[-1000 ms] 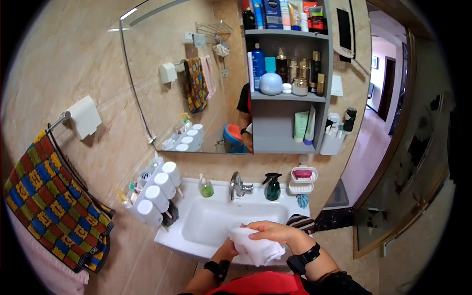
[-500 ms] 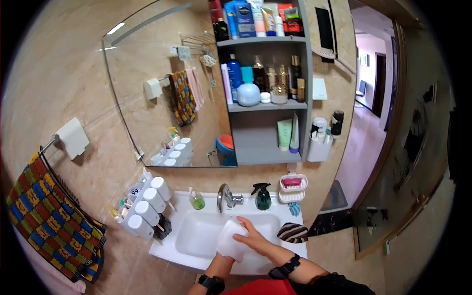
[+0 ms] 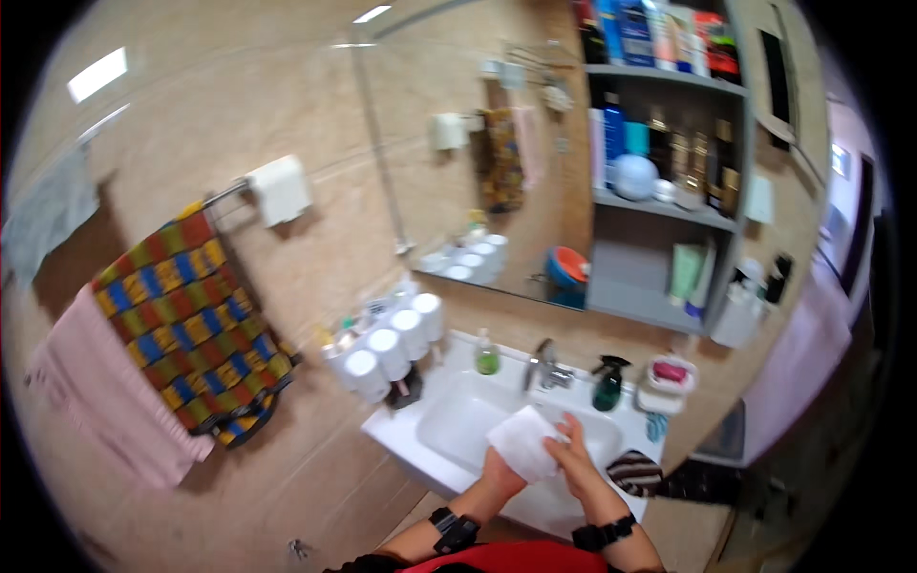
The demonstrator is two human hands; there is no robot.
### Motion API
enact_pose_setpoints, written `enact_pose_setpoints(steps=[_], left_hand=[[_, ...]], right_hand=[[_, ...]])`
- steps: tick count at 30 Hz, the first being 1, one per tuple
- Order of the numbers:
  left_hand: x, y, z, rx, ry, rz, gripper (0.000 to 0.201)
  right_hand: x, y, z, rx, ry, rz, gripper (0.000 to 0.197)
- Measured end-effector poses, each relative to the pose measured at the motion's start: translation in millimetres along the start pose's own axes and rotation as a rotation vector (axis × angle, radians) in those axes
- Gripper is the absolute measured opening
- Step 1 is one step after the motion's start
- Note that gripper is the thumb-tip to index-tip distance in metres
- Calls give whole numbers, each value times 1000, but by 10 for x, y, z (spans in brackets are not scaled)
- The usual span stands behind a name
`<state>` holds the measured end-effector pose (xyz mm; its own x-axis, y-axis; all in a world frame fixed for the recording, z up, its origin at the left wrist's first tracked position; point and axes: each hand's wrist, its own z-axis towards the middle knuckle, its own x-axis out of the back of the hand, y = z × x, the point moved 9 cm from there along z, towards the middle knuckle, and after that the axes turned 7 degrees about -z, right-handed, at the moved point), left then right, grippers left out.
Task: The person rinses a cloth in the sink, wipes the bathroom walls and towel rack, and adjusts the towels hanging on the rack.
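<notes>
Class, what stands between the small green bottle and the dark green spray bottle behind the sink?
The tap, in the head view.

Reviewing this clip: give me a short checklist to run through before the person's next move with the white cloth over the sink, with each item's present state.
1. Both hands on the cloth: ok. The left hand and the right hand both hold the white folded cloth.
2. Cloth over the basin: ok. It sits above the white rectangular sink.
3. Water running from the chrome tap: cannot tell, the picture is blurred.
4. Rim bottles apart from the hands: ok. The small green bottle and the dark green spray bottle stand by the tap.
5. Cloth wet or dry: cannot tell.
</notes>
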<state>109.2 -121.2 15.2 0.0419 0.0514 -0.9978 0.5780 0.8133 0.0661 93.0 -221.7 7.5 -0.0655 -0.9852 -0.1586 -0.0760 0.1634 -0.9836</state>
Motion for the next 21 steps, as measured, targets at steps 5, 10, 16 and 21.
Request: enact_pose_setpoints(steps=[5,10,16,21], left_hand=[[-630,405,75,-86,-268,-23,43],[-1538,1172,-88,-397,-261,278,46],[-3114,2152,-293,-845,-317,500,29],[-4496,2923,-516,-1164,-449,836,23]], right_hand=[[489,44,-56,-51,181,141,67],[603,322,-196,-115,117,133,64],[717,647,-107,-66,137,154,44],[705,819,44,-77,73,64,80]])
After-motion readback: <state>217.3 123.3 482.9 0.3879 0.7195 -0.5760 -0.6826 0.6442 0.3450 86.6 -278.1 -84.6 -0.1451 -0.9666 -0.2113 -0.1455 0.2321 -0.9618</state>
